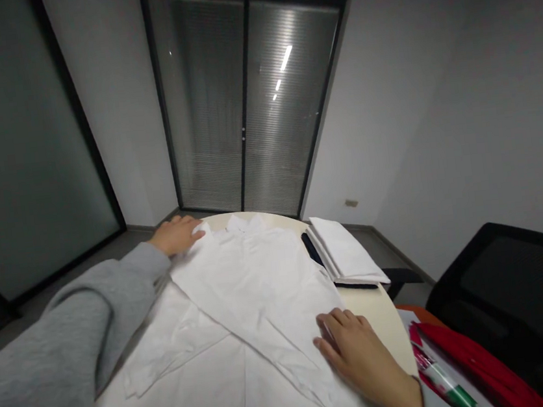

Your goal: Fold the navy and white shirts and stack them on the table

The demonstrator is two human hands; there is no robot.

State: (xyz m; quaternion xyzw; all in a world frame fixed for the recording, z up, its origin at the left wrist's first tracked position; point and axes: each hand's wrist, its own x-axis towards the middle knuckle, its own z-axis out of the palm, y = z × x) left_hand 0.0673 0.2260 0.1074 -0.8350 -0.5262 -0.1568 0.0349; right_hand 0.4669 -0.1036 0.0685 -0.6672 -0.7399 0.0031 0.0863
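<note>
A white long-sleeved shirt (260,276) lies spread on a round pale table (393,320), its collar toward the far edge. One sleeve (273,353) runs diagonally across the body, and the other (180,344) lies folded at the left. My left hand (176,234) rests at the shirt's far left shoulder, thumb apart from the fingers, which are partly hidden. On the right side of the cloth lies my right hand (359,347), fingers loosely bent and thumb apart. Neither hand visibly grips the fabric.
A folded white stack (345,250) lies on a dark item (312,249) at the table's right edge. Beside the table stands a black chair (521,292), with red cloth (475,356) and a clear plastic package (446,383) nearby. A blinds-covered glass partition (250,101) stands behind.
</note>
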